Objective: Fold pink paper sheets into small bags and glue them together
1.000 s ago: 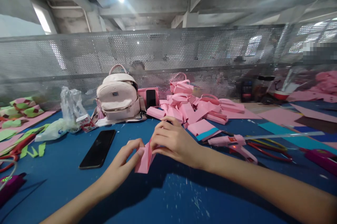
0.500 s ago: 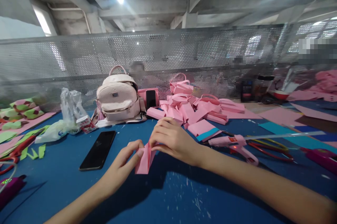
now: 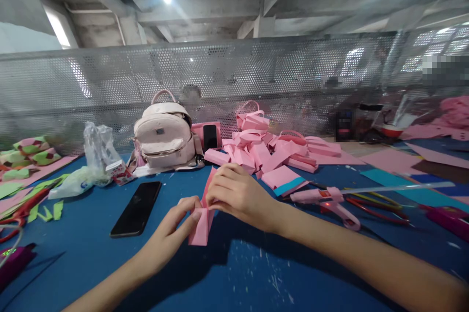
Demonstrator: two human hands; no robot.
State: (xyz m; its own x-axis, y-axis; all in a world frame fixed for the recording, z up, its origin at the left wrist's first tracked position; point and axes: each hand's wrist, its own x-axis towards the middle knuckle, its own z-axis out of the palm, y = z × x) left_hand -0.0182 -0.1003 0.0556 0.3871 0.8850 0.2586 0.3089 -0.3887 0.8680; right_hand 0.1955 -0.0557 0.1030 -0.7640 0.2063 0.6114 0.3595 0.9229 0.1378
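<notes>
Between my hands is a folded piece of pink paper [image 3: 200, 232], held a little above the blue table [image 3: 176, 278]. My left hand [image 3: 180, 219] pinches its left side, the thumb in front and the fingers behind. On the upper right part, my right hand [image 3: 234, 195] is closed, its fingertips pressed on the paper near the fold. Part of the paper rises behind the right fingers and is hidden there. Just beyond my right hand lies a heap of folded pink paper pieces [image 3: 260, 156].
A pink glue gun [image 3: 330, 199] with a clear stick lies on the right beside red and yellow scissors handles [image 3: 381, 207]. To the left are a black phone [image 3: 137, 208], a plastic bag [image 3: 98, 148] and green scraps [image 3: 57, 209]. A pale backpack [image 3: 163, 131] stands behind.
The pink paper has tilted and shifted slightly, so more of its upper part shows beside my right fingers. Both hands keep their grip in nearly the same place.
</notes>
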